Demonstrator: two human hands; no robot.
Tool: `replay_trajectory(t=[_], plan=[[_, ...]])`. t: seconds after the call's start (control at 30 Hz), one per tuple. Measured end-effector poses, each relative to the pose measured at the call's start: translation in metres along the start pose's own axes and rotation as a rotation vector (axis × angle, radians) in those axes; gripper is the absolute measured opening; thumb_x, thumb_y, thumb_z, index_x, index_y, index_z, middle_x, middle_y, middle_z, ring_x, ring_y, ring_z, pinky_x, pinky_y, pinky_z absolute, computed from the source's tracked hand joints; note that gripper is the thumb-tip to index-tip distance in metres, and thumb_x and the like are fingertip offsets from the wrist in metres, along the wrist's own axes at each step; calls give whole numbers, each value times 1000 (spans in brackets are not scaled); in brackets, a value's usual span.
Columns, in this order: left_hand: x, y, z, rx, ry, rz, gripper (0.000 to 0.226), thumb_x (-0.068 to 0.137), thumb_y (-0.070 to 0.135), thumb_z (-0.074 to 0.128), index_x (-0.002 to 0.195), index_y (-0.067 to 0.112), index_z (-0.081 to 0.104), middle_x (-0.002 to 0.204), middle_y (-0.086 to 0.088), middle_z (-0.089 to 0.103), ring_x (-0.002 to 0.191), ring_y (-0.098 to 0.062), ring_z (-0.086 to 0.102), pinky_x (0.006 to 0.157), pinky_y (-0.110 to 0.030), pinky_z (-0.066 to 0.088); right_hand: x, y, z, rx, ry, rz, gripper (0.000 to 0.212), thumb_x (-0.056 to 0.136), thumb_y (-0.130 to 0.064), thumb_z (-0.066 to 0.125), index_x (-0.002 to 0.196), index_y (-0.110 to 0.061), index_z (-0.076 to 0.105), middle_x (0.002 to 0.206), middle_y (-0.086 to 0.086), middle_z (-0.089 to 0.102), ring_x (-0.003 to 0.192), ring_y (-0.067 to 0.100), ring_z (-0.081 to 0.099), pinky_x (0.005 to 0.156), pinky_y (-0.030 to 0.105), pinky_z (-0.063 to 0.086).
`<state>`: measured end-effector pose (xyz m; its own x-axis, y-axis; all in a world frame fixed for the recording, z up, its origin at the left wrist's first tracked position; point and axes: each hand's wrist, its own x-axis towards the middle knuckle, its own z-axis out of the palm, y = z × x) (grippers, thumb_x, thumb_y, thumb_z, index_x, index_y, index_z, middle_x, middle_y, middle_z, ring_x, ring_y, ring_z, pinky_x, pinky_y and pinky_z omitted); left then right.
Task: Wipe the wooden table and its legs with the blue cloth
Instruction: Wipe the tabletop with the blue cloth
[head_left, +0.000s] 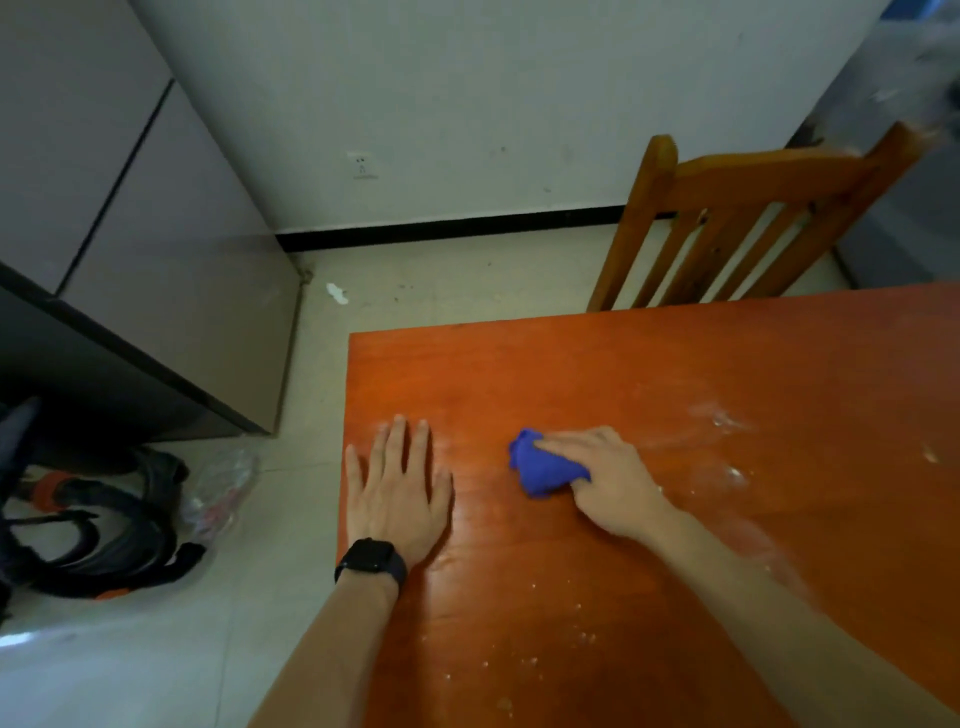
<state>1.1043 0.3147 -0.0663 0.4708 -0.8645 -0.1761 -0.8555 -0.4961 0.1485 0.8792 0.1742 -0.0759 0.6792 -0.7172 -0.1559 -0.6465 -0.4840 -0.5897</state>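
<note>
The wooden table (675, 389) is cut off right and below — legs hidden. At its left edge the left hand (397, 499) lies flat, fingers straight. Nearer its middle lies the bunched blue cloth (545, 465), half hidden under the right hand (610, 480), fingers curled over it.

wooden table (649, 374) | blue cloth (545, 467) bunched | left hand (397, 499) flat beside it | white crumbs (724, 418) scattered right, front

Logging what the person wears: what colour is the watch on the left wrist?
Black, both band and face, on the watch; the head view shows it clearly.
</note>
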Motion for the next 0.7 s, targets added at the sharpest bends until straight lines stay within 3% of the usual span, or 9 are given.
replay_trajectory(t=[0.07,0.13,0.23,0.33,0.4,0.47,0.6,0.63,0.7], plan=[[2,25,5,-39,-5,78,71,98,61,23,159,30,3,166,0,-5,153,-22,-6,120,-52,-10,-6,6,-14,68,-106,-80,64,78,1,55,132,-33,60,135,-8,60,121,15,52,109,30,34],[4,50,10,-55,-19,136,75,95,66,21,158,33,-3,165,2,-14,152,-20,-14,117,-49,-17,13,34,-42,61,46,-31,60,84,3,59,134,-30,58,137,-5,59,126,11,49,113,33,31],[6,81,17,-20,-47,166,79,93,72,13,156,33,-14,162,4,-25,149,-19,-23,114,-48,-23,44,98,-100,-60,337,251,62,87,-8,57,139,-40,47,142,0,54,130,28,47,111,47,35],[7,103,27,39,-132,149,81,91,76,7,153,34,-21,160,5,-30,148,-21,-27,115,-54,-21,38,121,-110,-134,336,537,62,92,-16,52,147,-39,38,151,-1,40,129,34,36,107,45,32],[7,113,33,48,-193,105,83,90,78,7,152,34,-25,158,5,-34,146,-22,-30,116,-58,-19,19,103,-88,-203,274,455,65,91,-17,53,149,-40,35,153,-4,36,128,31,35,105,42,32],[5,119,34,31,-230,60,84,89,79,9,151,35,-26,155,7,-38,145,-21,-33,116,-61,-17,-4,83,-66,-214,139,227,66,86,-17,51,147,-41,39,152,-8,38,125,28,37,102,41,36],[5,125,29,85,-298,17,86,86,82,4,149,35,-30,151,8,-43,143,-20,-36,117,-61,-15,-17,74,-85,102,-273,-51,59,87,-5,49,138,-33,54,139,-5,56,126,17,49,109,35,35],[6,128,27,100,-310,6,86,85,82,3,148,34,-32,150,7,-44,143,-20,-36,117,-61,-15,-4,83,-100,162,-251,-28,57,89,-3,51,137,-33,55,136,-5,58,126,15,51,111,35,35],[8,134,24,136,-327,-13,86,84,83,-1,145,34,-36,149,6,-46,143,-22,-36,116,-62,-14,30,106,-126,110,-8,86,58,91,-7,54,140,-38,49,138,-7,56,128,16,48,113,36,32]])
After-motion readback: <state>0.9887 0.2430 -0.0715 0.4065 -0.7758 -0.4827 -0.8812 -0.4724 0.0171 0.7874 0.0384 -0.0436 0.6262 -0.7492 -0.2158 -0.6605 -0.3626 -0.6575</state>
